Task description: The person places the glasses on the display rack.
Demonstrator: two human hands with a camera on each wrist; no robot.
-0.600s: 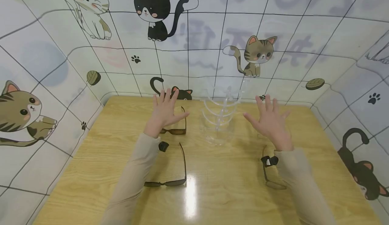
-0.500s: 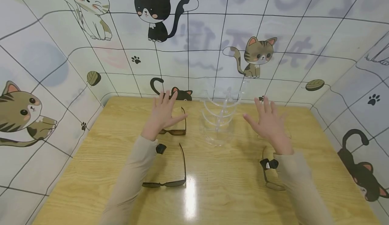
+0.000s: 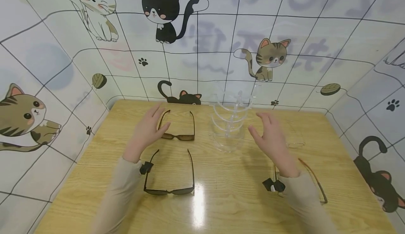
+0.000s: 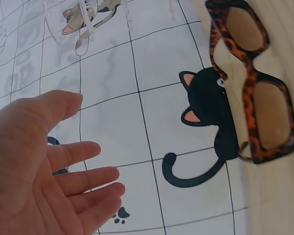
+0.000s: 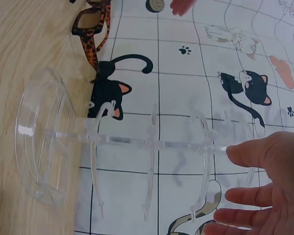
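My left hand (image 3: pixel 143 132) hovers above the back left of the table, fingers relaxed, holding nothing. Beside its fingertips lie tortoiseshell sunglasses (image 3: pixel 183 137), whose brown lenses (image 4: pixel 272 112) show in the left wrist view. My right hand (image 3: pixel 271 141), also relaxed and holding nothing, is in the air just right of a clear plastic glasses stand (image 3: pixel 228 148) with several curved arms (image 5: pixel 151 186). Dark sunglasses (image 3: pixel 181 191) rest with temples unfolded nearer the front left. Under my right wrist is a pair of glasses with brown temples (image 3: pixel 311 174), partly hidden.
A thin-framed, nearly clear pair of glasses (image 3: pixel 295 145) lies right of my right hand. The wooden table (image 3: pixel 227 206) ends at a cat-printed backdrop (image 3: pixel 215 33) behind and on both sides. Black wrist cameras (image 3: pixel 146 168) sit on both wrists.
My left hand has moved left and toward me, uncovering the tortoiseshell sunglasses. My right hand has come slightly nearer and left. The fingers of both hands are less spread.
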